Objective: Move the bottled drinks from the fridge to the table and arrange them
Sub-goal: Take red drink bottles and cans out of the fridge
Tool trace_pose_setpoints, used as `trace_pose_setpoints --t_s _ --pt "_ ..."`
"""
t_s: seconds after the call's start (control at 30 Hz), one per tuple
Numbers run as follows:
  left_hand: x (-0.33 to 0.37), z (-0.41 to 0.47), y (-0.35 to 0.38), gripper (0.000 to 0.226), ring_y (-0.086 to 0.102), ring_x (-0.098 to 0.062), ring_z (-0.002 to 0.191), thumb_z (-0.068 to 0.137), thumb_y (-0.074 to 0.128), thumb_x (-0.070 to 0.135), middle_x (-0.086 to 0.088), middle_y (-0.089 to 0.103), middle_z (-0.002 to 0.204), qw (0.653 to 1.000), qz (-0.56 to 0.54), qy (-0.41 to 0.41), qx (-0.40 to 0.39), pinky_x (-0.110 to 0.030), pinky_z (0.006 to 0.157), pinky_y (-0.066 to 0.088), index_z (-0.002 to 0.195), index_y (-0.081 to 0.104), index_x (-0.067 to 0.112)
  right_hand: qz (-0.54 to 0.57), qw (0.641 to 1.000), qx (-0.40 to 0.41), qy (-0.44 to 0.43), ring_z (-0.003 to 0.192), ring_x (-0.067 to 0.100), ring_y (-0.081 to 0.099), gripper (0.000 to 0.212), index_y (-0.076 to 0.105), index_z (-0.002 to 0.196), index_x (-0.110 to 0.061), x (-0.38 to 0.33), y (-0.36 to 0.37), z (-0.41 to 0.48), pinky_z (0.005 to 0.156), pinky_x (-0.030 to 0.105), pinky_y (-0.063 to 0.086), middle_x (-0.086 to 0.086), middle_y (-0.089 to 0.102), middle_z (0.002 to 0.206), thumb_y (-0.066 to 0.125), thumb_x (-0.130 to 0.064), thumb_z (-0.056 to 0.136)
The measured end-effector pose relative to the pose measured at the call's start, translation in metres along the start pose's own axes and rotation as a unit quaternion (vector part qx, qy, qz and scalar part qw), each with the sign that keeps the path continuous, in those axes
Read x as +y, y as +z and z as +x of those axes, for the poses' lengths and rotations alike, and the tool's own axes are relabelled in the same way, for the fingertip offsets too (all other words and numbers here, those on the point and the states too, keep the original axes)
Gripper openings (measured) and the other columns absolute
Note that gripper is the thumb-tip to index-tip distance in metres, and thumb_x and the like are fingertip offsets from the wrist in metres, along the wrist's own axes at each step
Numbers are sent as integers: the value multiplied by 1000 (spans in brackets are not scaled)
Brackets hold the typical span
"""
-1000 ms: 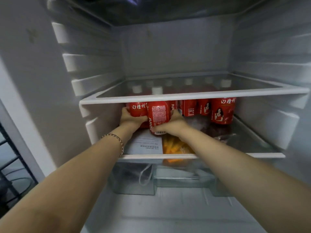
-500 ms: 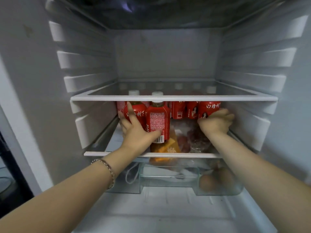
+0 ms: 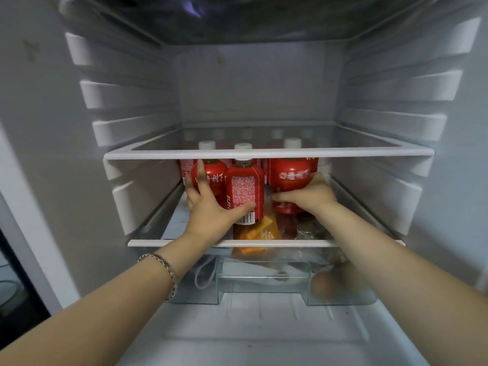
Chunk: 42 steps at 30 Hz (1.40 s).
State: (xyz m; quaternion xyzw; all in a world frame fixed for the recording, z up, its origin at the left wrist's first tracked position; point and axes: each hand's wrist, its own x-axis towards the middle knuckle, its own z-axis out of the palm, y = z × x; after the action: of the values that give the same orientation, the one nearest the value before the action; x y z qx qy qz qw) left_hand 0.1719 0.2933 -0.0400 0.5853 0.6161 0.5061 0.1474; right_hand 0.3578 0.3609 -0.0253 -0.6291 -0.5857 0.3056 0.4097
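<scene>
1. Front bottle (image 3: 245, 188), red label with the barcode side out, stands upright mid-shelf inside the fridge. Its white cap sits just beneath the upper shelf (image 3: 264, 154).
2. Left hand (image 3: 211, 210) is on it: the thumb hooks across the lower label, while the fingers fan over the left bottle (image 3: 215, 178) at its 9 o'clock. One hand is clamped on two bottles, squeezing them together, and I read that as a way to carry both at once.
3. At 3 o'clock, the right hand (image 3: 311, 194) wraps the right bottle (image 3: 290, 178) low on its belly, fingers curled round it and thumb tucked underneath. A low hold looks sensible, since the neck has almost no headroom.
4. My call is that this is the grab stage, with nothing out yet. With the upper shelf so close overhead, the bottles want sliding forward towards 6 o'clock, not lifting. The double grip is the risky one, as a smooth bottle could slip out.
5. More red bottles (image 3: 186, 166) wait behind at 10 o'clock.
6. Beneath the front bottle, at 6 o'clock, an orange packet (image 3: 260, 235) lies against the lower shelf (image 3: 317, 243), right in the exit path.
7. Further down there's a clear drawer (image 3: 264, 282), and a bracelet (image 3: 165, 264) on the left wrist. The desk is nowhere in view.
</scene>
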Motion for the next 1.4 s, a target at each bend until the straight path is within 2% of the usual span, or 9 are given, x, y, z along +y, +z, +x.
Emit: trace_pose_setpoints --t_s 0.07,0.13,0.27,0.5,0.63,0.87,1.13,1.27,1.4 --pt "-1 0 1 128 1 -28 145 58 83 46 -5 -16 155 1000 -11 -2 -3 -46 117 17 142 -13 47 90 987 -126 -33 95 11 60 68 53 108 -26 -6 -5 -15 87 30 47 -10 62 98 89 -35 51" --pt "0 1 -2 119 5 -29 144 53 82 51 -4 -14 153 999 -20 -6 -32 -44 116 21 141 1 52 170 961 -213 -45 107 15 59 76 50 121 -23 -7 -11 -21 85 27 46 -5 63 111 84 -31 54" --pt "1 13 -14 90 20 -24 140 49 83 54 0 0 150 993 -29 -9 -117 -35 111 29 124 35 43 144 968 -182 -91 112 14 56 98 36 138 -24 -7 4 -21 89 28 48 -5 57 125 87 -34 54" --pt "-3 14 -38 103 46 5 112 27 77 63 8 42 126 969 -102 18 -222 -10 95 40 119 50 24 140 962 -197 -129 109 12 60 103 42 131 -25 -12 26 -21 96 39 49 -6 62 120 90 -44 42" --pt "-13 8 -41 120 61 -26 112 35 85 64 -14 56 127 956 -157 2 -247 -48 97 48 134 39 14 172 946 -232 -147 98 4 61 67 50 123 -23 -12 29 -22 82 23 50 -9 64 108 82 -16 64" --pt "-10 5 -39 123 62 -23 110 29 84 66 -9 61 124 947 -182 -25 -264 -39 93 52 133 40 17 212 933 -253 -143 107 16 62 80 52 123 -22 -13 28 -26 95 37 49 0 66 115 80 -33 49" --pt "-7 -10 -35 121 63 -22 107 30 85 62 -8 60 120 958 -191 -23 -210 -37 89 53 133 40 15 237 923 -252 -167 89 5 65 38 58 96 -31 -9 21 -34 73 21 50 -10 68 97 76 -13 68" --pt "-2 -14 -34 96 60 -14 97 49 89 29 -1 55 113 971 -196 -50 -125 -31 82 52 122 28 24 235 923 -253 -168 94 8 64 42 56 99 -32 -11 22 -37 80 25 51 -8 66 101 77 -14 67" --pt "0 -13 -36 112 63 -17 100 38 84 40 0 59 114 969 -211 -52 -117 -39 88 52 132 25 27 245 920 -261 -162 97 11 64 46 57 101 -32 -12 23 -38 85 29 52 -5 67 103 78 -17 63"
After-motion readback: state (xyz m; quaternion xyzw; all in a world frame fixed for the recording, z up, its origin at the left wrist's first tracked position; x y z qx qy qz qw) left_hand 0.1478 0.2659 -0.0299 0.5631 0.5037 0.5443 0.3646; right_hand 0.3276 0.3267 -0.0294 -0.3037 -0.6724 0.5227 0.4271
